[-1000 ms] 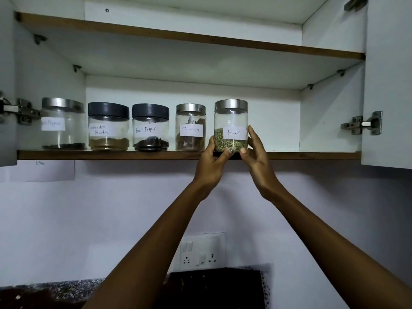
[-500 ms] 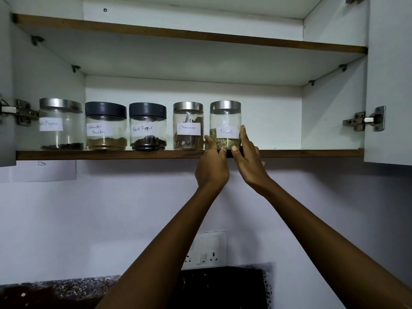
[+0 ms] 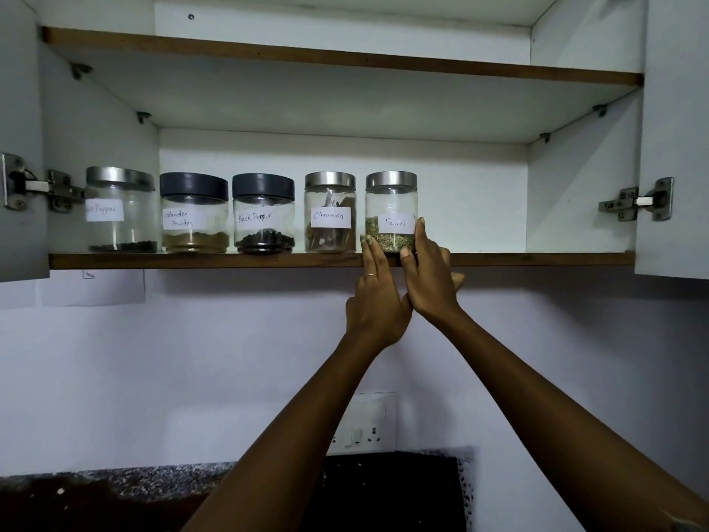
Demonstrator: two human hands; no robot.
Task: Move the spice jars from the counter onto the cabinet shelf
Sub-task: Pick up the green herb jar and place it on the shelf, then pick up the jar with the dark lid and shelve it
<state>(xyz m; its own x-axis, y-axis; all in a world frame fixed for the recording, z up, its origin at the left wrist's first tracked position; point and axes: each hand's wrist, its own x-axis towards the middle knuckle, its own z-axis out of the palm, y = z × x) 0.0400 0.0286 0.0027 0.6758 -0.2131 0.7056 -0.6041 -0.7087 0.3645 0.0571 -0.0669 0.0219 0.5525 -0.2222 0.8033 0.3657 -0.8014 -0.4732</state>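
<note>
The fennel jar (image 3: 391,203), clear with a steel lid and a white label, stands on the cabinet shelf (image 3: 537,259) at the right end of a row. My left hand (image 3: 378,301) presses straight fingers against its lower left side. My right hand (image 3: 429,278) holds its lower right side, index finger up along the glass and thumb at the base. To its left stand the cinnamon jar (image 3: 330,213), the black pepper jar (image 3: 263,215), the coriander powder jar (image 3: 194,213) and another pepper jar (image 3: 121,209).
Both cabinet doors hang open, left door (image 3: 19,147) and right door (image 3: 675,147), hinges showing. The shelf's right half is bare, and an upper shelf (image 3: 345,57) runs above. Below are a wall socket (image 3: 368,428) and the speckled counter (image 3: 115,489).
The fennel jar went from the shelf's front edge further back and left, closing up beside the cinnamon jar. Both hands followed it, and the left hand's fingers straightened.
</note>
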